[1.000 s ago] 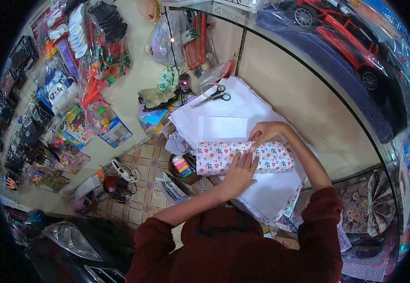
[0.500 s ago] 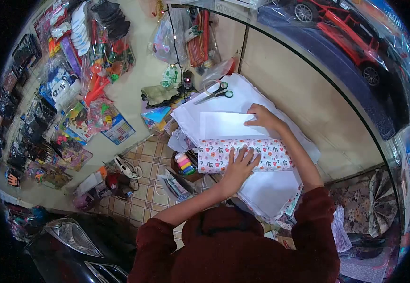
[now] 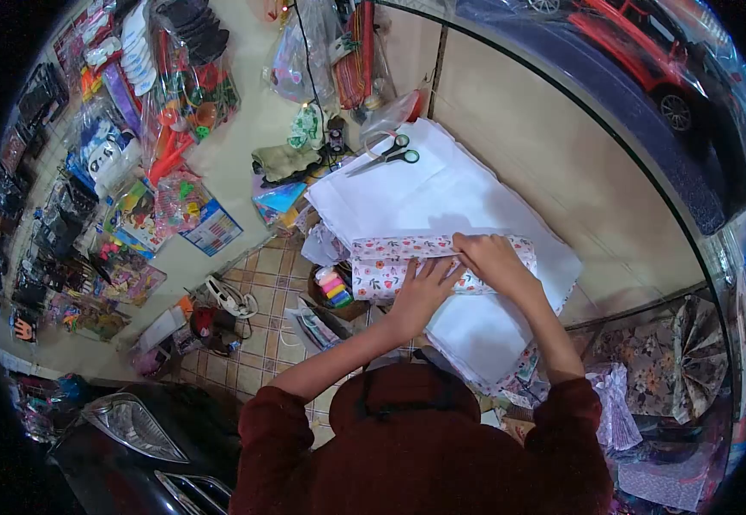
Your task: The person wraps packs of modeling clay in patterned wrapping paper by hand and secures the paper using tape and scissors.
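A sheet of floral paper point(image 3: 373, 281) lies on a stack of white sheets point(image 3: 467, 202), its far part folded back over toward me in a strip. My left hand point(image 3: 428, 296) rests on the floral paper with its fingers spread, just below the fold's edge. My right hand point(image 3: 495, 262) pinches the edge of the folded strip, close to my left fingertips. Scissors with black and green handles point(image 3: 394, 154) lie on the white sheets near their far left corner.
A box with colored bottles point(image 3: 333, 287) stands left of the stack. A glass edge point(image 3: 600, 116) curves along the right, with a boxed red toy car point(image 3: 639, 51) beyond. Packaged goods point(image 3: 188, 103) hang on the left wall. A black vehicle point(image 3: 141, 438) is at lower left.
My right hand has come back from the far edge toward me, folding the paper's white-backed far part over so its floral side shows. My left hand stays on the paper.
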Tool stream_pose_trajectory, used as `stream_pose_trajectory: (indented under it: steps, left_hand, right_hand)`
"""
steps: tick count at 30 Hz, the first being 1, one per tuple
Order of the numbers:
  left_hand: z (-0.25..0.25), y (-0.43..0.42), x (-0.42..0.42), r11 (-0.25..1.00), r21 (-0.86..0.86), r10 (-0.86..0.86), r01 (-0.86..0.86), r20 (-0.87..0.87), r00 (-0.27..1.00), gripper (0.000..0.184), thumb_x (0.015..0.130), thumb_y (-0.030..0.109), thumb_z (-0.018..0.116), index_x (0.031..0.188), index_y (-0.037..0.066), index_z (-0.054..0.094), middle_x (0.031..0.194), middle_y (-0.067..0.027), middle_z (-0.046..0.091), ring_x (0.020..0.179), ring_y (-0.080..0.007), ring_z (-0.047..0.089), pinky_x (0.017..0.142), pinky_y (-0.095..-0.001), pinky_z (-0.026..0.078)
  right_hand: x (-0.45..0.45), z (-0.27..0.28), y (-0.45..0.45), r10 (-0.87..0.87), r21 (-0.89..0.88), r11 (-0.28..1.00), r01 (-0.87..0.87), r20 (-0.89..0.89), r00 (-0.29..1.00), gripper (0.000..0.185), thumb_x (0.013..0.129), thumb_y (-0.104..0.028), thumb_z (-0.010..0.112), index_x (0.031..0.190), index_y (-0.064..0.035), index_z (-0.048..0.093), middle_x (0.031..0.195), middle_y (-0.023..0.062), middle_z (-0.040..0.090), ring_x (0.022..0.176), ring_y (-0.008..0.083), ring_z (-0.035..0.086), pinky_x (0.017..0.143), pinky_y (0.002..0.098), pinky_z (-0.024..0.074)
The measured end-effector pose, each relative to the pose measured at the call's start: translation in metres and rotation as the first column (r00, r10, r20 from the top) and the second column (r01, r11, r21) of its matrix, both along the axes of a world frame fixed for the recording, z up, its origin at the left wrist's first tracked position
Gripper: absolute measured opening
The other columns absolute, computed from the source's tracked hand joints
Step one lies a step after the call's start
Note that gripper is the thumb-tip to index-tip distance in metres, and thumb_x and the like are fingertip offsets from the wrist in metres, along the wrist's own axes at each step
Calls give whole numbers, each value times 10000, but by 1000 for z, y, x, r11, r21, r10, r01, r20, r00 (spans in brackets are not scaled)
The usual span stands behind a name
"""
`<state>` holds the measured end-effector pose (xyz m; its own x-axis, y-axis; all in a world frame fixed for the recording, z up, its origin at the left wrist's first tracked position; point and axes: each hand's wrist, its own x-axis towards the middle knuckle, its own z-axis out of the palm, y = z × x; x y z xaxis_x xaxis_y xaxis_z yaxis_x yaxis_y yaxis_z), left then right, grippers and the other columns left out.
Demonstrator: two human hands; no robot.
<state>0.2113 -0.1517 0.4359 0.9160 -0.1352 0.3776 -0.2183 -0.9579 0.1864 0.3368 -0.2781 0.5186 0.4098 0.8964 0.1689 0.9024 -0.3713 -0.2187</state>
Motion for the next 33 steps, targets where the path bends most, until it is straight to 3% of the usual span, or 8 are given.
stream_pose_trajectory:
  steps: [2,6,12,15,18,24,27,33]
  left_hand:
    - [-8,3,2,994,-106,-21,21,-4,1000,532,837,281,622,1330,137,485,1249,-96,512,1159,-278,497,915,-516,390]
    - [-13,11,-5,960,-274,-45,46,11,999,484,816,331,663,1247,141,551,1149,-74,559,1087,-272,523,840,-478,397]
    - [-14,7,-18,985,-135,129,-109,142,982,613,780,416,690,1299,143,512,1307,-102,457,1213,-291,424,950,-495,318]
    - [15,19,-9,995,-94,31,-15,170,985,787,779,453,689,1430,146,372,1469,-138,309,1347,-336,302,1042,-535,261]
    - [32,33,7,983,-141,-120,117,-11,993,881,807,501,644,1494,132,236,1539,-169,191,1408,-383,192,1103,-570,178]
    - [12,40,15,990,72,-112,118,-85,990,827,842,596,532,1500,192,236,1549,-195,145,1406,-429,166,1097,-603,178]
    - [9,40,15,987,90,-126,131,-54,991,810,841,593,538,1500,227,241,1549,-196,144,1402,-441,165,1095,-606,178]
    - [7,37,13,985,94,-142,144,-28,989,751,869,539,533,1488,204,272,1546,-189,169,1417,-370,184,1098,-598,173]
  right_hand:
    - [-2,-11,-10,-24,23,999,27,-90,996,228,889,-138,571,1105,-71,603,832,213,651,751,391,630,665,474,496]
    - [-19,-8,-22,-84,37,995,94,-208,974,284,893,-128,566,1170,-70,590,954,235,650,874,374,641,745,471,513]
    - [-29,-28,-29,-27,38,999,30,-55,998,395,829,-22,517,1223,-18,537,1283,191,547,1136,382,564,880,469,515]
    - [-30,-31,-31,-6,45,999,8,-40,999,407,813,-18,536,1220,-11,536,1339,197,499,1227,372,495,914,445,504]
    - [-31,-33,-34,2,66,998,-1,-25,1000,390,839,-33,550,1228,-16,535,1335,190,508,1227,367,495,968,429,472]
    - [-36,-37,-48,44,77,996,-33,-135,990,453,950,-197,503,1376,-62,431,1460,168,374,1361,337,334,1126,477,252]
    - [-52,-45,-54,-51,-28,998,51,12,999,551,962,-266,479,1458,-97,310,1530,130,255,1411,322,229,1144,509,165]
    - [-62,-34,-54,-114,-29,993,114,-16,993,549,966,-285,477,1452,-85,316,1508,148,287,1398,336,253,1128,521,181]
